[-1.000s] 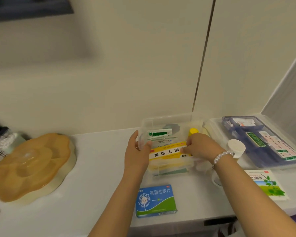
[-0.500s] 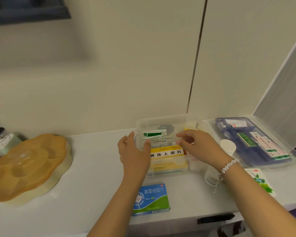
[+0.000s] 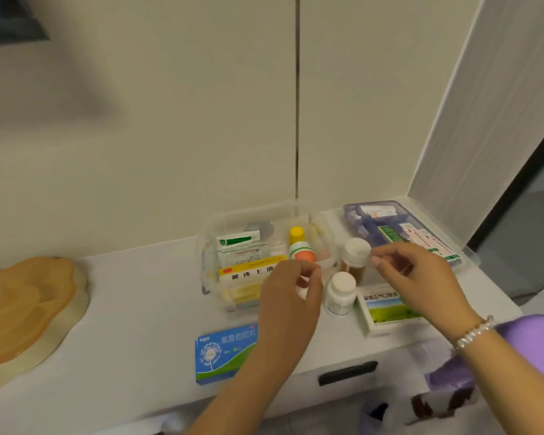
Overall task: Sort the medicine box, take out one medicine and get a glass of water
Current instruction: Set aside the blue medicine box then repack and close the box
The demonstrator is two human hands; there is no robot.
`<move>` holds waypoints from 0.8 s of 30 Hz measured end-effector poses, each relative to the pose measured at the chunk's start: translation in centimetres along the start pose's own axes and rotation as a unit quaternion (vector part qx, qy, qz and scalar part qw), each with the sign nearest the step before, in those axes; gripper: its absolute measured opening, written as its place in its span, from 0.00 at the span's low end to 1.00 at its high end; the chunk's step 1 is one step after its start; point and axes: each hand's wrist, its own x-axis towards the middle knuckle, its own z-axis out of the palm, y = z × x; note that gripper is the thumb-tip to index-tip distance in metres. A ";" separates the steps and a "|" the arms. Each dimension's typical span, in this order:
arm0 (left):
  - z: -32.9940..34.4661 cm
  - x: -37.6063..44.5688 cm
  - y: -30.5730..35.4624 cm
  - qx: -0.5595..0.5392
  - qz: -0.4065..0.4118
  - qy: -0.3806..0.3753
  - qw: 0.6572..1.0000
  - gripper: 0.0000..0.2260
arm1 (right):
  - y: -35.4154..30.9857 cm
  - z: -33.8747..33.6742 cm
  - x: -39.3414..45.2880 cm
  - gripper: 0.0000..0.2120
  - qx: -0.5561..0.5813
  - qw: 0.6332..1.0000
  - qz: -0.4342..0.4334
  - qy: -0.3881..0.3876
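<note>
Clear plastic medicine box [image 3: 214, 233] lies just beyond left hand [image 3: 291, 296]; both hands hover empty, fingers loosely curled; right hand [image 3: 418, 277] sits nearer the white-capped bottles [image 3: 341, 291].

Left hand [image 3: 288, 296] hides right end of yellow-labelled box [image 3: 248, 273] and corner of blue medicine box [image 3: 225, 353]. Right hand [image 3: 421, 277] covers part of green-and-white box [image 3: 382, 309] and blue tray [image 3: 374, 227]. Orange dish [image 3: 22, 309] cut by left edge. Bottle labels too blurred to read. Whether either hand pinches anything: unclear.
</note>
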 end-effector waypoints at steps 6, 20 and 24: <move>3.6 -2.1 0.3 0.034 -0.098 -0.181 0.978 0.09 | 4.1 -0.6 -0.5 0.15 -0.125 0.980 0.136 -0.072; 8.1 -3.3 -0.2 -0.089 -0.239 -0.215 0.943 0.11 | 5.4 -1.5 -1.1 0.17 -0.160 0.932 0.224 -0.236; 8.3 -4.1 -0.2 -0.157 -0.288 -0.185 0.927 0.09 | 4.7 -2.7 -1.9 0.17 -0.146 0.934 0.229 -0.230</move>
